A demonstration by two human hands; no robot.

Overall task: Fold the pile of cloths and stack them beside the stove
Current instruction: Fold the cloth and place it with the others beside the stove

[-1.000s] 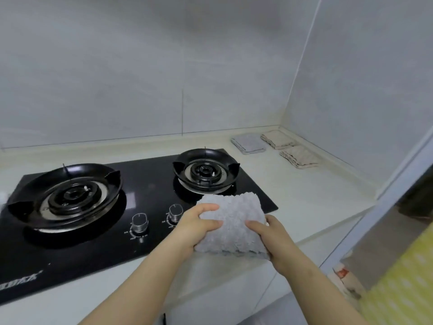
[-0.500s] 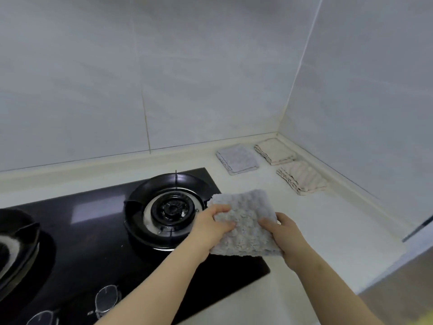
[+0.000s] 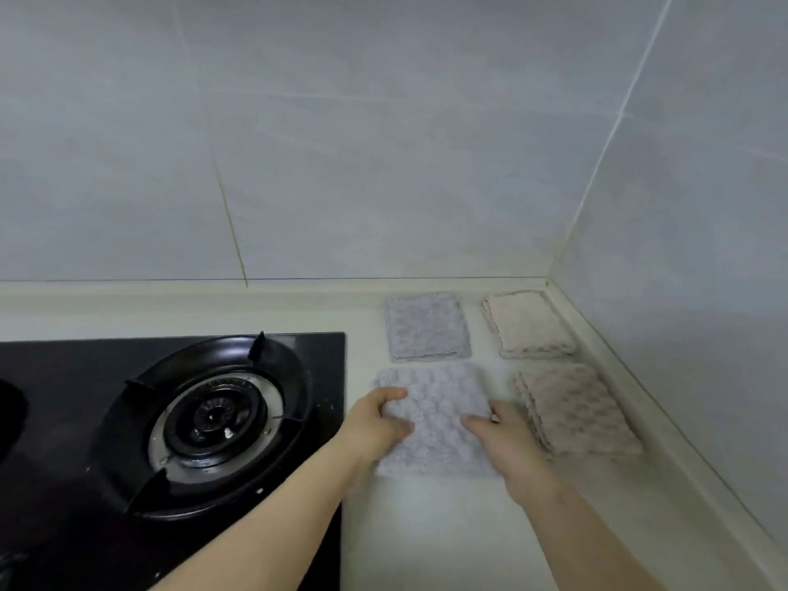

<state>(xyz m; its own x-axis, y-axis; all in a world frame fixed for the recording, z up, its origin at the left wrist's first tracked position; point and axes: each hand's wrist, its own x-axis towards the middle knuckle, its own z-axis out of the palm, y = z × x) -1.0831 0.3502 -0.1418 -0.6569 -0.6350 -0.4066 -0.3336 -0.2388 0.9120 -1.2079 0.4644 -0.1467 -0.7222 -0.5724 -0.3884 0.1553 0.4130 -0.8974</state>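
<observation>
The left hand (image 3: 377, 422) grips the left edge of a folded grey cloth (image 3: 435, 413), with its digits curled over the fabric. The right hand (image 3: 507, 441) grips the same cloth at its right edge, the thumb lying on top and the fingers mostly hidden along the side. Both hands are softened by blur, so finger detail is hard to make out. Both bare forearms run out of the bottom of the frame.

The held cloth lies flat and low over the pale surface (image 3: 426, 535), just right of the stove. It is not clear whether it rests fully on the surface. Its near edge is partly hidden by the hands.

Three more folded cloths lie around it, each apart from the others. A second grey cloth (image 3: 426, 326) is directly behind it. A beige cloth (image 3: 528, 324) lies in the far corner, near the wall. A pinkish-beige cloth (image 3: 575, 409) sits just beside the right hand, and its stacked layers show along its left edge.

To the left is the black glass stove (image 3: 64, 377), with one round burner (image 3: 213, 420) in full view. The stove's left part is cut off by the frame. Pale grey tiled walls (image 3: 383, 142) meet in the corner behind the cloths.
</observation>
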